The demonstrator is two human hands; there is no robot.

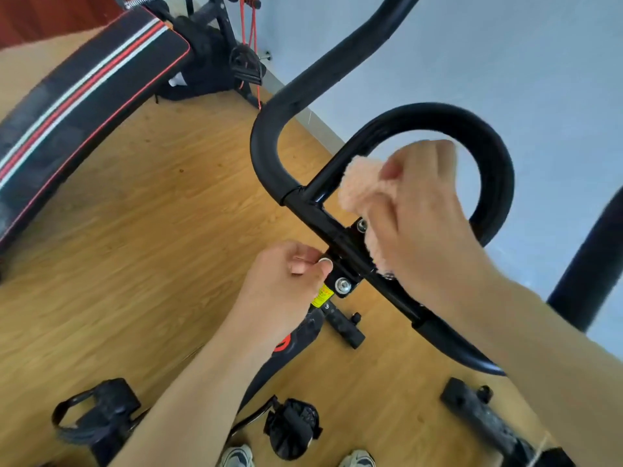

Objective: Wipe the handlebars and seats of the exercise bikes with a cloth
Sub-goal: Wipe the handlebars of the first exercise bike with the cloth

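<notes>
At the far left, a padded bench (84, 96) in black lies slanted across the wooden floor (168, 214), with one red stripe between two white ones along its length and red piping at the edge. Near the bottom left are two black pedals (97, 416) with straps, one left and one nearer the middle, and two pale shoes (237, 456) show at the bottom edge. In the middle, the left hand (286, 281) reaches in with its fingers curled; thumb and forefinger tips meet at a silver bolt (325, 262) on the black mounting plate (347, 251), though whether they grip it cannot be told. Four bolt heads show on that plate, two partly covered. Just below it is one small yellow label (321, 295) with red writing too blurred to read. The black handlebars (269, 136) curve away from the plate, with one looped bar arching to the right. Right of centre, the right hand (428, 224) holds one fluffy peach cloth (360, 187), fingers wrapped round it, pressing it onto the straight middle bar of the handlebars beside the plate. Behind, on the far right, stands a pale blue wall (539, 62).
</notes>
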